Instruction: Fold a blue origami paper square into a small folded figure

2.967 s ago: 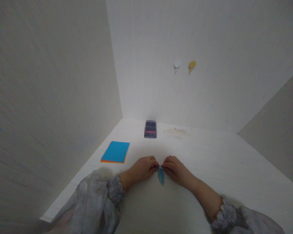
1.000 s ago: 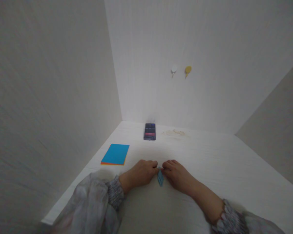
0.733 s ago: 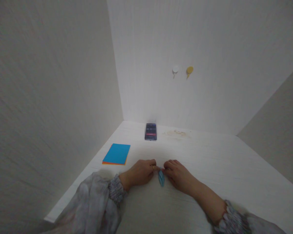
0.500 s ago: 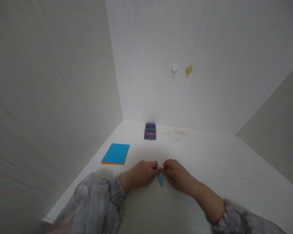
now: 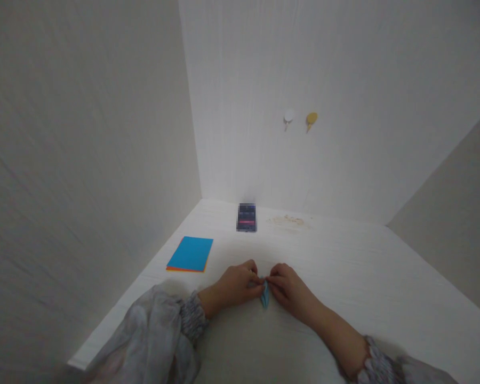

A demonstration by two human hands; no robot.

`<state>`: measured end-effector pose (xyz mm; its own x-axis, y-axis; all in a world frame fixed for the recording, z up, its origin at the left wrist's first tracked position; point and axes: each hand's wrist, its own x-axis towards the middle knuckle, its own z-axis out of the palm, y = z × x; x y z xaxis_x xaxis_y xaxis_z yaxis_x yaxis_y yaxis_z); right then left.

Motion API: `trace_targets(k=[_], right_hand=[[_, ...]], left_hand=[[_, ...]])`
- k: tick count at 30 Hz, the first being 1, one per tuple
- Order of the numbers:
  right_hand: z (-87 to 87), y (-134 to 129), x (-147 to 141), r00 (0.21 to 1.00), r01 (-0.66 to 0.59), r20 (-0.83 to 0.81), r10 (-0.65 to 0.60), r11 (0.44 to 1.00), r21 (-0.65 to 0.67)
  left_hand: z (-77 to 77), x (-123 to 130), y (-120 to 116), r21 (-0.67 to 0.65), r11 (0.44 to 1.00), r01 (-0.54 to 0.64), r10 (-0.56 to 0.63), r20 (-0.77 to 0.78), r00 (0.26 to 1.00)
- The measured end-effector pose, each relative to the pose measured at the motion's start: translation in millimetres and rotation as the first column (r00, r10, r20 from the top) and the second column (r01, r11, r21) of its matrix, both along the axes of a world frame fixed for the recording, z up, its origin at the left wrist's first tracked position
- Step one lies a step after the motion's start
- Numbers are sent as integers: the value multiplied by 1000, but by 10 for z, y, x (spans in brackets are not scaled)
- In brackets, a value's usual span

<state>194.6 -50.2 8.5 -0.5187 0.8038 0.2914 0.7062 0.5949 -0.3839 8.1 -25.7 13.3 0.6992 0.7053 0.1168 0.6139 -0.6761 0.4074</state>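
A small light-blue piece of folded paper lies between my hands, its narrow pointed end toward me. My left hand pinches its upper left side with thumb and fingers. From the right, my right hand is closed on the upper right side, fingertips pressed together. The fingers hide the far end of the paper, so its full shape cannot be made out.
A stack of square coloured paper, blue on top with orange below, lies on the white table to the left. A phone-like dark object, blurred, rests near the back wall. White and yellow hooks hang on that wall.
The left fingers have shifted slightly right and down along the folded paper, and the left index knuckle is raised. Both hands still hold the paper. The whole view has shifted a little.
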Motion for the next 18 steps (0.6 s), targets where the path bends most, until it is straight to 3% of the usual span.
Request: trace_targets(k=[10,16,18], right_hand=[[-120,45,-75,986,116,-118,-122,992,-55],[-175,89,-106,959,217,-164,-229,972,-86],[-180,100,-115,947,247,-183,-263,963,-109]], left_hand=[[-67,2,41,-59,998,2,3,79,997],[-139,64,85,-206,965,-164,208,213,955],[-145,71,81,-236,956,-173,228,227,947]])
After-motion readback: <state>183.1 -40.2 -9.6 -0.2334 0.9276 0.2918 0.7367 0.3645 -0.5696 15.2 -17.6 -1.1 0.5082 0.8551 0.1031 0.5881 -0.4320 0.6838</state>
